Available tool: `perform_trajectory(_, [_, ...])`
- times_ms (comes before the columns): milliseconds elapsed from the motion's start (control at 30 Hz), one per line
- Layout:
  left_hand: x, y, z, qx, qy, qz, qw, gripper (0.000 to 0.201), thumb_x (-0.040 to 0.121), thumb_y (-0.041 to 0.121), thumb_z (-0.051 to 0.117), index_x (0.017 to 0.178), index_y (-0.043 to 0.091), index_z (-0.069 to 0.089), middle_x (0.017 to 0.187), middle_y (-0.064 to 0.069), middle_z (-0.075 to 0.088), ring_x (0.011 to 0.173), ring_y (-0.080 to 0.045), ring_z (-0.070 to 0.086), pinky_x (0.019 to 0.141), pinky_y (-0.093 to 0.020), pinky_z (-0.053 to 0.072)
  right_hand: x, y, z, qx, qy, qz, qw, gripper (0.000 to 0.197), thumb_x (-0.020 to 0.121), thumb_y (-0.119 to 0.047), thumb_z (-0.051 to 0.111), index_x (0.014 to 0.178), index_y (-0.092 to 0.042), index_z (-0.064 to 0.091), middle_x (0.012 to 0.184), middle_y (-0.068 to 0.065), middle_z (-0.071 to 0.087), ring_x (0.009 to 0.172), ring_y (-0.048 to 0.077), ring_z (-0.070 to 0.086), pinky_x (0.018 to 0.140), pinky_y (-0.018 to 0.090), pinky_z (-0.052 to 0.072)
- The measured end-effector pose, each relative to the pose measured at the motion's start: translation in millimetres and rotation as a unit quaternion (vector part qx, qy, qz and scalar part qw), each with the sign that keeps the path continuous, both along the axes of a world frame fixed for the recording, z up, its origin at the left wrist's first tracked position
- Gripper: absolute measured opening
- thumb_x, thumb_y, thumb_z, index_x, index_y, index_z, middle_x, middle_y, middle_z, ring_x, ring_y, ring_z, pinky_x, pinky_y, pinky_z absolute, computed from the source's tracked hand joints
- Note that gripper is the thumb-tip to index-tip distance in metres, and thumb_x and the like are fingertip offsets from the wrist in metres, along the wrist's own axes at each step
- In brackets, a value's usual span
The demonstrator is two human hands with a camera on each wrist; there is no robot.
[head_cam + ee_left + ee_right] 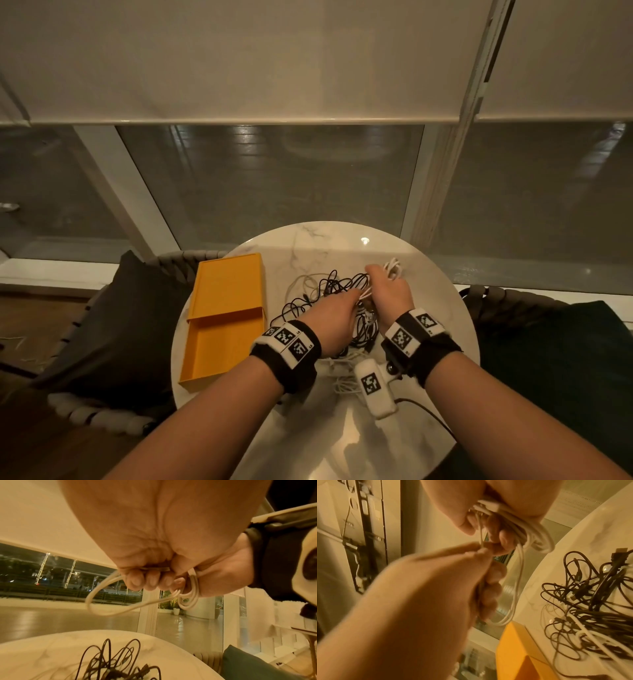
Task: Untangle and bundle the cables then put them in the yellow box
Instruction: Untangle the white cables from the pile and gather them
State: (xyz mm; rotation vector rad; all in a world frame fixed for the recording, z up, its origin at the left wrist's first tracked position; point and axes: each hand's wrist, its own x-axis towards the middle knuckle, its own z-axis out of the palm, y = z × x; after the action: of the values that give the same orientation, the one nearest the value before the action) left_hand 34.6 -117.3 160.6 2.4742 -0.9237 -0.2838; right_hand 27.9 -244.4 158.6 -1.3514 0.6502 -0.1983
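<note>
White cable (pixel 534 534): held above the table between both hands; several loops are gathered in the right hand and a strand is drawn across to the left hand
Right hand (pixel 387 291): fingers (pixel 503 539) curled round the looped white cable, with the loops protruding past the far side of the fist in the head view
Left hand (pixel 337 313): fingers (pixel 137 580) curled in a narrow grip on the white cable; one long loop is seen hanging below the fist in the left wrist view
Hands, relative position: touching or just beside one another, raised over the cable pile
Cable pile (pixel 329 291): black and white cables left tangled on the table, lying below and behind the hands, just beside the yellow box
Black cables (pixel 590 595): still knotted together, with connector ends visible among the strands
Yellow box (pixel 226 318): placed on the left part of the table, overhanging its edge; the far part is covered by a slid-back lid and the near part is exposed
Yellow box contents: no cable is seen in the exposed part
Table (pixel 428 294): round, with a white marbled top
Surroundings: dark cushions (pixel 113 308) are seen on woven seats on either side of the table
</note>
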Motion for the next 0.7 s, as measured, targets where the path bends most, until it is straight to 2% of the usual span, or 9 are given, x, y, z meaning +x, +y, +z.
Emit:
perform_trajectory(67, [4,14,-6,-0.007,0.022,0.004,1.0,0.032,0.104,0.025,0.037,0.135,0.027,0.044,0.106,-0.003,0.067,0.092,-0.022,0.064,0.083,-0.039,0.052,0,-3,8,0.107,-0.031,-0.025,0.993,0.027,0.096,-0.027,0.06,0.075,-0.01,0.06,0.067,0.005,0.06,0.06,0.018,0.056,0.062,0.035,0.047])
perform_trajectory(133, [9,28,-10,-0.045,0.048,0.018,0.998,0.032,0.104,0.027,0.04,0.135,0.032,0.045,0.095,0.002,0.067,0.083,-0.017,0.063,0.079,-0.037,0.053,0,-8,14,0.217,-0.074,-0.027,0.973,0.032,0.101,-0.033,0.055,0.081,-0.009,0.06,0.071,0.005,0.067,0.068,0.019,0.065,0.076,0.036,0.054])
perform_trajectory(167, [11,34,-11,-0.074,0.061,0.02,0.995,0.031,0.104,0.026,0.042,0.133,0.034,0.048,0.089,0.004,0.065,0.079,-0.016,0.061,0.075,-0.034,0.053,0,-10,16,0.266,-0.1,-0.023,0.958,0.036,0.102,-0.037,0.053,0.076,-0.011,0.057,0.067,0.004,0.065,0.066,0.019,0.065,0.081,0.038,0.055])
perform_trajectory(200, [13,39,-11,-0.107,0.073,0.021,0.991,0.028,0.103,0.026,0.045,0.129,0.035,0.051,0.086,0.004,0.063,0.078,-0.015,0.061,0.073,-0.033,0.052,1,-11,15,0.307,-0.126,-0.02,0.943,0.042,0.102,-0.041,0.051,0.069,-0.016,0.05,0.058,0.002,0.058,0.058,0.018,0.06,0.081,0.04,0.055])
perform_trajectory(267, [18,47,-11,-0.16,0.08,0.028,0.983,0.019,0.101,0.025,0.05,0.115,0.036,0.058,0.087,0.005,0.064,0.083,-0.009,0.061,0.076,-0.029,0.05,0,-11,13,0.333,-0.155,-0.02,0.93,0.05,0.102,-0.046,0.049,0.059,-0.021,0.037,0.048,-0.004,0.035,0.044,0.013,0.038,0.066,0.035,0.052])
perform_trajectory(333, [26,56,-15,-0.166,0.059,0.04,0.984,0.012,0.098,0.028,0.056,0.101,0.037,0.064,0.097,0.008,0.062,0.098,-0.005,0.053,0.089,-0.03,0.043,-2,-15,13,0.334,-0.165,-0.025,0.928,0.054,0.101,-0.049,0.048,0.057,-0.023,0.032,0.048,-0.006,0.023,0.042,0.012,0.022,0.05,0.027,0.036])
perform_trajectory(433, [34,68,-23,-0.129,0.059,0.036,0.989,0.014,0.096,0.032,0.058,0.103,0.04,0.068,0.112,0.005,0.054,0.111,-0.01,0.042,0.103,-0.03,0.033,-6,-21,11,0.319,-0.157,-0.021,0.935,0.057,0.1,-0.052,0.047,0.055,-0.022,0.03,0.046,-0.006,0.021,0.039,0.011,0.017,0.043,0.026,0.022])
perform_trajectory(600, [42,67,-20,-0.136,-0.026,-0.049,0.989,0.018,0.098,0.02,0.056,0.103,0.028,0.071,0.097,0.014,0.062,0.096,-0.011,0.045,0.091,-0.035,0.037,-13,-13,7,0.208,-0.108,-0.011,0.972,0.055,0.098,-0.053,0.052,0.055,-0.023,0.036,0.052,-0.004,0.029,0.043,0.012,0.024,0.044,0.027,0.021])
perform_trajectory(700, [45,66,-16,-0.171,0.01,-0.061,0.983,0.023,0.096,0.009,0.056,0.101,0.024,0.073,0.097,0.015,0.06,0.097,-0.009,0.054,0.093,-0.036,0.046,-15,-8,9,0.105,-0.054,0.027,0.993,0.05,0.096,-0.056,0.053,0.062,-0.022,0.041,0.056,-0.004,0.034,0.046,0.012,0.028,0.044,0.026,0.026])
